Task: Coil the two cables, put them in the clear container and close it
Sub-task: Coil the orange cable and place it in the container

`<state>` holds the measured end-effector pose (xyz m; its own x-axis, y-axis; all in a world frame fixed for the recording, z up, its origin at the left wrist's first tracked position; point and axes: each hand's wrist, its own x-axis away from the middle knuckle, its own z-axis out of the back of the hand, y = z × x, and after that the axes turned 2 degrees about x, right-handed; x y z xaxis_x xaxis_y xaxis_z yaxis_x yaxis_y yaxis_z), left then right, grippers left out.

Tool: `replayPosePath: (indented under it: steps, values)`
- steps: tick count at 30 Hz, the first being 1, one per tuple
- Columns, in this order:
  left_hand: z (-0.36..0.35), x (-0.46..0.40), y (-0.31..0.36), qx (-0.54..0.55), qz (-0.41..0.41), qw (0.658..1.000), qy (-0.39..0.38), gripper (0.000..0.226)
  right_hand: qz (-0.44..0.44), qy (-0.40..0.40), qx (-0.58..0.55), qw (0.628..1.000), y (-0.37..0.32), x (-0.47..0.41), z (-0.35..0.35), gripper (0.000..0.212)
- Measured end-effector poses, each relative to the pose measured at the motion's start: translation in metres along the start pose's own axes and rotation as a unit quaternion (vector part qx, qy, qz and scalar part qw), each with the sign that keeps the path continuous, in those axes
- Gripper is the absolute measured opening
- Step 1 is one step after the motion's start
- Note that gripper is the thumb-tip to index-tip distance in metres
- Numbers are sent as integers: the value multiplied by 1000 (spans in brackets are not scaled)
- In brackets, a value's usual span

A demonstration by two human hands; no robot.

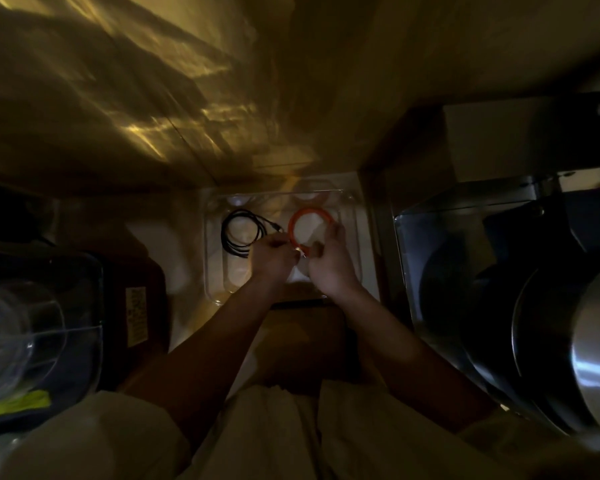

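Both hands pinch round orange cable coil inside clear container.

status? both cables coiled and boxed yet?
Done: black cable lies coiled in the clear container. In hand: left hand and right hand hold the coiled orange cable at its near edge, over the container. Left: release it, close the container; no lid visible on it.

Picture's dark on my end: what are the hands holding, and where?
Both hands hold the orange cable coil: right hand on its right edge, left hand pinching near its lower end. Black cable lies free.
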<state>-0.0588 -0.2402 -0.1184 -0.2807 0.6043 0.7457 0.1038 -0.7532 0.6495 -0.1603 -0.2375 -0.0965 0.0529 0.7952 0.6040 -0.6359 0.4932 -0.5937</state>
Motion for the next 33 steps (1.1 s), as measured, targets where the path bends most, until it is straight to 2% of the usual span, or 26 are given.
replayPosePath:
  steps: [2, 5, 11, 15, 21, 26, 33]
  values:
    - [2, 3, 1, -5, -8, 1000, -10, 25, 23, 2, 41, 999, 1, 1, -2, 68]
    - [3, 5, 1, 1, -13, 1000, -18, 22, 39, 15, 97, 994, 4, 2, -3, 63]
    - [8, 2, -3, -12, -13, 999, -27, 27, 47, 29, 194, 979, 7, 10, -7, 70]
    - [9, 0, -4, -16, -11, 999, -38, 30, 52, 31, 163, 985, 8, 13, -3, 67]
    - [10, 6, -2, 10, -3, 999, -43, 31, 72, 2, 126, 989, 12, 13, 1, 45]
    - [16, 9, 3, 18, 10, 999, -47, 29, 84, 10, 117, 989, 13, 13, -1, 42]
    - [24, 15, 4, -13, -18, 999, -28, 29, 94, 17, 115, 989, 16, 20, 0, 39]
